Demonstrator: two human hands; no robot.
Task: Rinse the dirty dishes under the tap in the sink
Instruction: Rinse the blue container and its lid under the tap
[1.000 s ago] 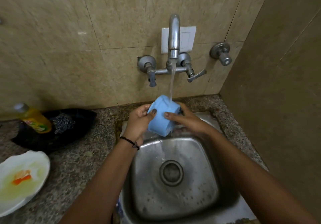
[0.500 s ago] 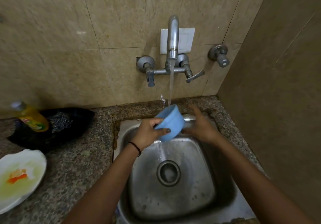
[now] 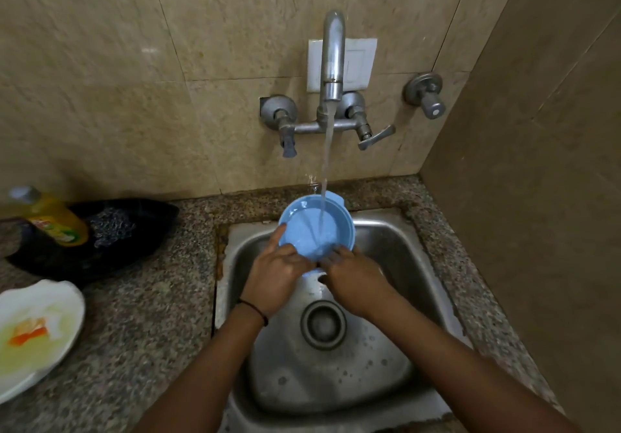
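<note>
One blue bowl (image 3: pixel 307 231) sat mouth-up under the single tap (image 3: pixel 332 56), held over the back edge of the steel sink (image 3: pixel 403 258), as one stream of water (image 3: pixel 325 163) fell straight into its hollow. Two bare hands met at the bowl's near rim, with the bowl just beyond them and touching both. The left hand (image 3: pixel 275 278), a thin black band (image 3: pixel 253 308) at its wrist, gripped the near-left side, one digit stretched up along the rim and the rest curled against the bowl. The right hand (image 3: pixel 353 278) held the near-right side, its fingertips (image 3: pixel 339 251) hooked over the rim; how its thumb lay could not be seen. Below the hands lay the sink's one round drain (image 3: pixel 323 324), the basin floor beaded with drops. The tap carried two handles, and one separate valve (image 3: pixel 425 95) stood on the tiled wall to its right. On the speckled counter (image 3: pixel 141 332) to the left, well apart from the bowl, lay one white plate (image 3: pixel 50 315) with orange scraps and yellowish liquid, one yellow bottle (image 3: pixel 53 217) and one black tray (image 3: pixel 141 231) with a steel scrubber (image 3: pixel 111 227) on it.
</note>
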